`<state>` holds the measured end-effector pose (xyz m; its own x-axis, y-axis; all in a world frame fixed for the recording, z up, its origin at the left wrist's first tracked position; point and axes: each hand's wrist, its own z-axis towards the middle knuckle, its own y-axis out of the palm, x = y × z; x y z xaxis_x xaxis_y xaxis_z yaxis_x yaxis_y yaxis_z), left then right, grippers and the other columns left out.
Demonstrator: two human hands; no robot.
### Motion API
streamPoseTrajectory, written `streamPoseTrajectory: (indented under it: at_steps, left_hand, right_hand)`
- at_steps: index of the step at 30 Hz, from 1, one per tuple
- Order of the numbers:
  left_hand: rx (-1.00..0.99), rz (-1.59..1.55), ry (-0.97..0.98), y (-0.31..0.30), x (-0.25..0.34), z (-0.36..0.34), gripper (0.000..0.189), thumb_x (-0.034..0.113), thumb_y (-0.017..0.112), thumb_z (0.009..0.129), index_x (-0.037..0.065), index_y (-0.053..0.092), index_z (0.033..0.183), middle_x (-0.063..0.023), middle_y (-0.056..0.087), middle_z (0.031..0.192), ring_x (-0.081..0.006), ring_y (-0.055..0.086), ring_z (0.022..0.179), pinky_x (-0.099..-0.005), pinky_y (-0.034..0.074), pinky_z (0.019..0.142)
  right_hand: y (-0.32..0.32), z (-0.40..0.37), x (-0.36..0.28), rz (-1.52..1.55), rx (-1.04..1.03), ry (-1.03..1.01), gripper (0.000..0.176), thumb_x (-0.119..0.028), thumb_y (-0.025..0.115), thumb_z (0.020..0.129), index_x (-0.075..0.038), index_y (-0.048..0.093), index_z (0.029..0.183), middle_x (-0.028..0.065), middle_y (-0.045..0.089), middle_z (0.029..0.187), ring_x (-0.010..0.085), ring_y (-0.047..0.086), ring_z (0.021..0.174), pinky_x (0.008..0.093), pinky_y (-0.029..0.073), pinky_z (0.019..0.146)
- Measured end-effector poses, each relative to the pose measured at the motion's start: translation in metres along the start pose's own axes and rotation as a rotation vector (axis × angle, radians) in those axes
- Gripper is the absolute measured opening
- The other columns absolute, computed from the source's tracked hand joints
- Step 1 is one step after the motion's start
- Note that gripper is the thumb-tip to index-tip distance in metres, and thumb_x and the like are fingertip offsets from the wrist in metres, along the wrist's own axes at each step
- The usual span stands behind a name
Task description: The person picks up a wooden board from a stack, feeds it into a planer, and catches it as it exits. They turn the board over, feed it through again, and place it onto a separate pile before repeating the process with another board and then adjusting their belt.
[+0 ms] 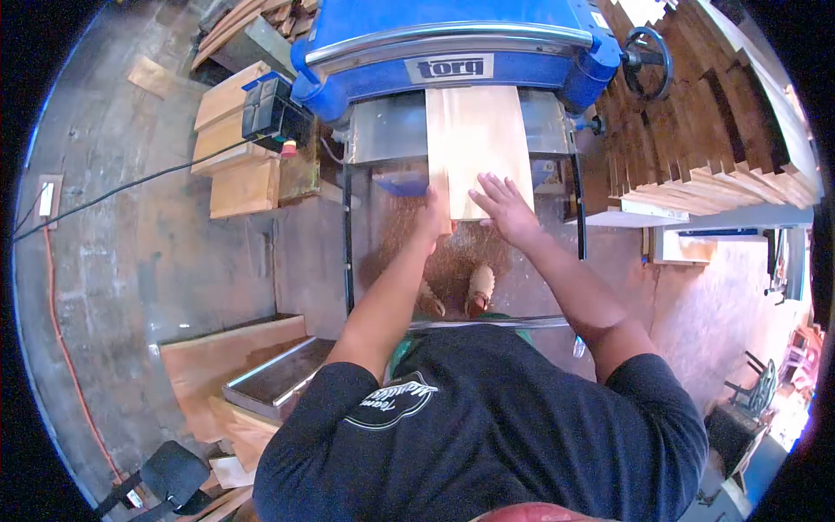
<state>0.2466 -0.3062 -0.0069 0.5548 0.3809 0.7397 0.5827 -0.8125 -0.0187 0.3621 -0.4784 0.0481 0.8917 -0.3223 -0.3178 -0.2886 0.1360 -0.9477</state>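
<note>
A wide pale board (478,143) lies on the metal bed (383,126) of a blue machine (452,52), its far end hidden under the machine. The near end sticks out past the bed. At its left near edge is my left hand (437,217), gripping a narrow strip of wood (445,204) that stands along the board's side. My right hand (509,211) lies with spread fingers on the board's near right corner.
A black control box with a red button (289,148) hangs left of the bed by stacked boards (243,187). A handwheel (646,63) and a tall lumber stack (696,113) stand at right. A cable (130,183) crosses the left side.
</note>
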Motion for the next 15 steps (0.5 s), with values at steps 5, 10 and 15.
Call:
streamPoseTrajectory:
  at_steps: [5, 10, 15]
  left_hand:
    - [-0.066, 0.030, -0.032, -0.013, 0.016, 0.000, 0.069, 0.065, 0.034, 0.092, 0.003, 0.060, 0.108, -0.0081, 0.065, 0.079, -0.0174, 0.061, 0.059, -0.0307, 0.049, 0.049]
    - [-0.505, 0.927, 0.038, -0.098, 0.039, 0.014, 0.052, 0.055, 0.048, 0.092, 0.004, 0.058, 0.094, -0.0043, 0.061, 0.077, -0.0125, 0.057, 0.064, -0.0272, 0.048, 0.055]
    - [-0.388, 1.378, 0.276, -0.178, 0.024, -0.077, 0.041, 0.048, 0.063, 0.083, 0.008, 0.063, 0.093, -0.0137, 0.067, 0.091, -0.0295, 0.064, 0.086, -0.0412, 0.050, 0.073]
  right_hand:
    - [0.003, 0.005, 0.006, 0.023, 0.036, -0.033, 0.071, -0.022, 0.072, 0.075, -0.015, 0.042, 0.138, 0.0149, 0.030, 0.149, 0.0319, 0.026, 0.140, 0.0496, 0.024, 0.113]
    - [0.000, 0.013, 0.011, 0.022, 0.038, -0.021, 0.067, -0.022, 0.070, 0.078, -0.016, 0.042, 0.139, 0.0129, 0.031, 0.149, 0.0294, 0.026, 0.140, 0.0478, 0.023, 0.114]
    - [0.009, 0.019, 0.011, 0.035, 0.099, 0.024, 0.064, -0.014, 0.069, 0.076, -0.015, 0.046, 0.136, 0.0140, 0.036, 0.146, 0.0308, 0.028, 0.138, 0.0479, 0.024, 0.113]
